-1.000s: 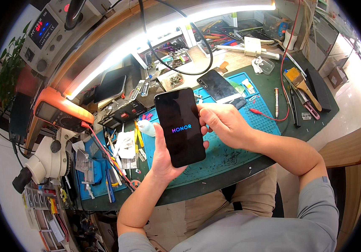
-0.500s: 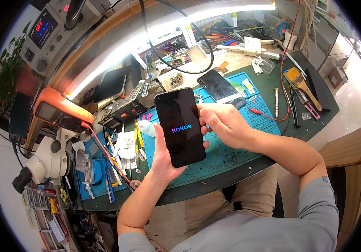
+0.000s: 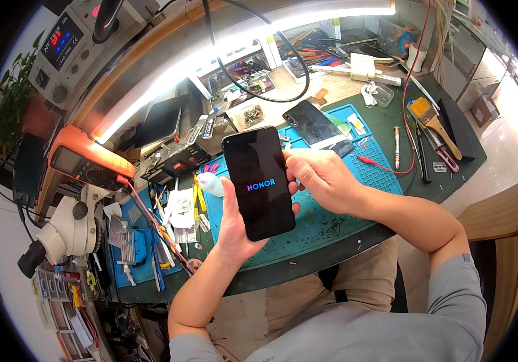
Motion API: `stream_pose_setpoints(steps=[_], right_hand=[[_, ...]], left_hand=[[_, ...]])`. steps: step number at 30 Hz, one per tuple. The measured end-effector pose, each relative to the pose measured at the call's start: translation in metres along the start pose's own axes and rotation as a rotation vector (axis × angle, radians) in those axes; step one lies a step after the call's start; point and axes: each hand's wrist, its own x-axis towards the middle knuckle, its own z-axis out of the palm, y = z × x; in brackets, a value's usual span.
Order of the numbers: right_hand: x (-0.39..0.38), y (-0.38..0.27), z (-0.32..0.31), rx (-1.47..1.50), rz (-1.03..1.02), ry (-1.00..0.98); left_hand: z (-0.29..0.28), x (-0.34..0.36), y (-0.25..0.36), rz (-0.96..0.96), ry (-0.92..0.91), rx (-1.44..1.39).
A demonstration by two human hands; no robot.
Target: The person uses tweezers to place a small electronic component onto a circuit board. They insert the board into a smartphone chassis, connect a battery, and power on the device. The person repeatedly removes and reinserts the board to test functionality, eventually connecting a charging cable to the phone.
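A black smartphone [image 3: 260, 208] is held upright above the mat, its dark screen facing me with small coloured lettering lit in the middle. My left hand [image 3: 239, 224] is closed round it from below, the thumb along its left edge and fingertips showing at the right edge. At the upper right edge, my right hand [image 3: 325, 179] grips the phone with its fingers curled. The tips of those fingers are partly hidden. Behind the phone, a second phone [image 3: 314, 125] with a dark surface lies on the blue work mat [image 3: 331, 222].
An orange multimeter [image 3: 87, 160] and a microscope [image 3: 66, 232] stand at the left. A black cable loop [image 3: 300, 78] hangs over the bench's back. On the right lie a brush [image 3: 437, 123], a screwdriver [image 3: 397, 148] and a red test lead [image 3: 385, 167]. A white-capped bottle [image 3: 210, 183] stands beside the phone.
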Motion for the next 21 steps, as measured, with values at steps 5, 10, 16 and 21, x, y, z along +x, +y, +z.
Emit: stream_pose_setpoints(steps=[5, 10, 16, 21], right_hand=[[-0.0002, 0.0023, 0.0013, 0.003, 0.007, 0.012], [-0.0008, 0.0021, 0.0003, -0.005, 0.022, -0.003], [-0.0007, 0.0026, 0.0012, 0.016, 0.020, 0.008], [-0.0004, 0.0020, 0.0029, 0.023, 0.033, 0.016]], left_hand=[[-0.0020, 0.0008, -0.0003, 0.003, -0.012, 0.015], [0.0004, 0.0002, -0.0009, 0.009, 0.010, 0.019], [0.0016, 0.0010, -0.0004, 0.009, 0.021, 0.050], [0.0056, 0.0002, -0.0015, 0.027, 0.055, 0.052]])
